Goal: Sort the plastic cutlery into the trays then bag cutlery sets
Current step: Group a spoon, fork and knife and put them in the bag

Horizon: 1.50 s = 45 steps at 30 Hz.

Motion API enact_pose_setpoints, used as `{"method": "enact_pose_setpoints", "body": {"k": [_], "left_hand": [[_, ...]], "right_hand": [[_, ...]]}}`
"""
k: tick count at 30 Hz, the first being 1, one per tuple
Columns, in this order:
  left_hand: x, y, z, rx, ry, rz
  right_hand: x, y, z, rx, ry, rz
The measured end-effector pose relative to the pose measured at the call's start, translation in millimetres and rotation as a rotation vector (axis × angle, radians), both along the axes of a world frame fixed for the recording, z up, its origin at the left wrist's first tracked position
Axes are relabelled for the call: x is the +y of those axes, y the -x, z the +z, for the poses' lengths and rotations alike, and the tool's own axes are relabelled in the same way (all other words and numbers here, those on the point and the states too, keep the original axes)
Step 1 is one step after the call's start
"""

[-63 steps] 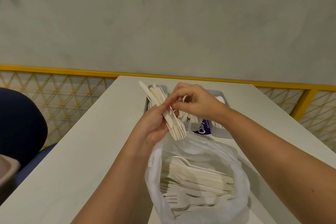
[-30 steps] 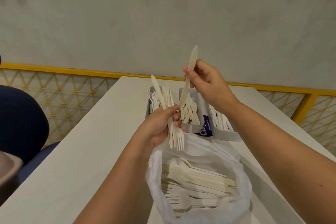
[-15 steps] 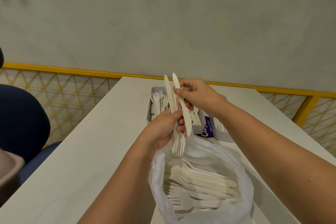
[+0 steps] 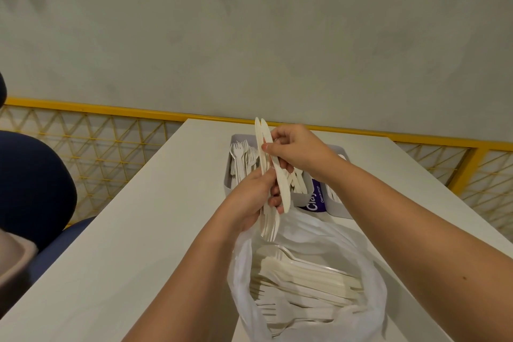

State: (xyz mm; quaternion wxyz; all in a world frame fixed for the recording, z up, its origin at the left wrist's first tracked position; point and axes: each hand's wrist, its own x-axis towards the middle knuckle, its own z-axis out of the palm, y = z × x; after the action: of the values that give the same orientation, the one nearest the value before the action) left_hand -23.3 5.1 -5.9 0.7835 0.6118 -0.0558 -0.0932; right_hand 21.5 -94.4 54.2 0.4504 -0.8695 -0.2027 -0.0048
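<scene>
- White plastic bag (image 4: 241, 272) sits nearest, mouth open, with loose cutlery (image 4: 305, 277) heaped inside. Its thin wall looks limp, so it may slump shut or snag tines as pieces are lifted out.
- Just beyond and above it, the left hand (image 4: 249, 200) is curled tight round a bundle (image 4: 270, 225) with fork tines pointing down. A slackened hold would likely spill the pieces into the bag.
- The right hand (image 4: 297, 153) pinches a knife (image 4: 284, 197) lying against that bundle. Pulled carelessly, it could drag neighbouring pieces out with it.
- Farthest, grey trays (image 4: 228, 178) stand on the table (image 4: 138, 230), with forks (image 4: 241, 155) in the left one. A knife dropped there would be missorted.
</scene>
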Motion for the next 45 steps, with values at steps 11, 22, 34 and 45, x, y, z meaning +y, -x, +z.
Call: {"method": "enact_pose_setpoints", "body": {"k": [11, 22, 34, 45], "left_hand": [[3, -1, -2, -0.007, -0.082, 0.006], [29, -10, -6, 0.062, 0.071, 0.013], [48, -27, -3, 0.265, 0.671, 0.281], [37, -21, -3, 0.229, 0.665, 0.189]], "right_hand": [[-3, -2, 0, 0.188, -0.128, 0.024], [-19, -20, 8, 0.163, -0.524, -0.224], [-16, -49, -19, -0.19, -0.371, -0.305], [-45, -69, -82, -0.287, 0.429, -0.164]]}}
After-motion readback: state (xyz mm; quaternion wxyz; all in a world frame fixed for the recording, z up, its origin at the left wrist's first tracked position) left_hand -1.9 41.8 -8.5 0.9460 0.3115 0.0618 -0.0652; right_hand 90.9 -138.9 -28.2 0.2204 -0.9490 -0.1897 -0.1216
